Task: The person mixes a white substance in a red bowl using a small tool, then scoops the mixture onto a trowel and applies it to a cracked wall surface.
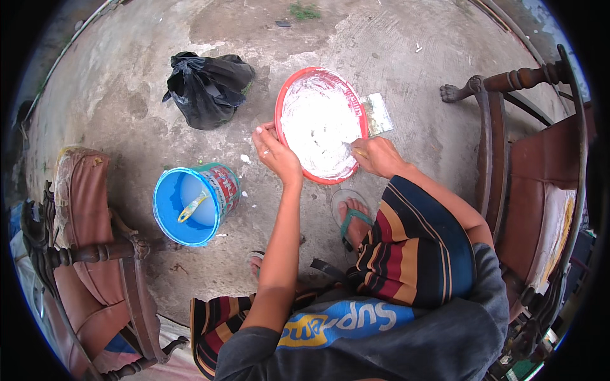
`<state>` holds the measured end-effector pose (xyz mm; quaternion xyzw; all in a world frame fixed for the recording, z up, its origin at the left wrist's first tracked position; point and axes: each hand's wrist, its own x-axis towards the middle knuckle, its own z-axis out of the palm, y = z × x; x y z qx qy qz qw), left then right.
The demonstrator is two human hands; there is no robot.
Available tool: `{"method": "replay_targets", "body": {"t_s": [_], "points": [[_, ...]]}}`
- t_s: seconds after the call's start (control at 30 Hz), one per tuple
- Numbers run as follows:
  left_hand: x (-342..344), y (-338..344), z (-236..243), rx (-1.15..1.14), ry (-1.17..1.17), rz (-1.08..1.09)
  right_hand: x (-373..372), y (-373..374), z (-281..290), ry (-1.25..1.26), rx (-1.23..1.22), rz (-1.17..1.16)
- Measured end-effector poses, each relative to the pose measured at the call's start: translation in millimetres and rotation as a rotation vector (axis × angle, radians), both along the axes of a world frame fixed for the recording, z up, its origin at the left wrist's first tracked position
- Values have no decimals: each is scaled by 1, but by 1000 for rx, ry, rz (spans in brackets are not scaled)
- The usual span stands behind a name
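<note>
The red basin [359, 109] of white paste [318, 120] sits beyond your feet, right of the black bag [206, 95] and farther off than the blue bucket [166, 198]. Your left hand [279, 154] cups its left near side; whether those fingers grip underneath, you cannot tell. Your right hand [379, 157] is closed around a small tool [361, 153] at the right near rim. Brace the basin firmly, and work the tool with low, steady strokes, scraping the wall.
</note>
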<state>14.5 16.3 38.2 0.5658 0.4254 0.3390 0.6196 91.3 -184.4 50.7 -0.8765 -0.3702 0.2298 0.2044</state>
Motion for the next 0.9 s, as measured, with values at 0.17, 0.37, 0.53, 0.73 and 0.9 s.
{"method": "replay_targets", "body": {"t_s": [0.17,0.37,0.53,0.73,0.9], "points": [[2,-7,8,155,47,16,-6,-1,41,178,124,-26],[-5,-1,-11,101,28,-22,-13,1,33,207,222,107],[-12,9,-12,92,39,-45,35,-13,21,-182,-19,328],[-7,15,-14,115,32,-74,89,-7,38,-118,104,146],[1,14,-3,49,11,-78,118,-8,10,-40,72,-55]]}}
